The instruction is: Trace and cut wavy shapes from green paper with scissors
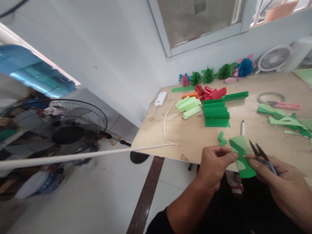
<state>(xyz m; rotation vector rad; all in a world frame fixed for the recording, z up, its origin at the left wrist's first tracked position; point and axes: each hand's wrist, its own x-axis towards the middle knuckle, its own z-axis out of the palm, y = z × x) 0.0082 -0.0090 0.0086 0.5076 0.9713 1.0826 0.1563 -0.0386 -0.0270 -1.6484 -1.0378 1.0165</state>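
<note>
Paper (246,169), pinched.
Left hand (215,165) and right hand (275,174) grip it; right also holds scissors (263,153), blades parted; uneven pull could tear it, stray tips nick it.

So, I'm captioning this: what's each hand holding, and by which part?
Left hand: green paper, by its left edge. Right hand: that paper's right edge, and scissors, by the handle end.

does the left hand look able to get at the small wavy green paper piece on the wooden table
Probably yes: the small wavy piece lies just beyond the left hand with nothing on it, though that hand would likely need to release the larger green paper it pinches.
</note>
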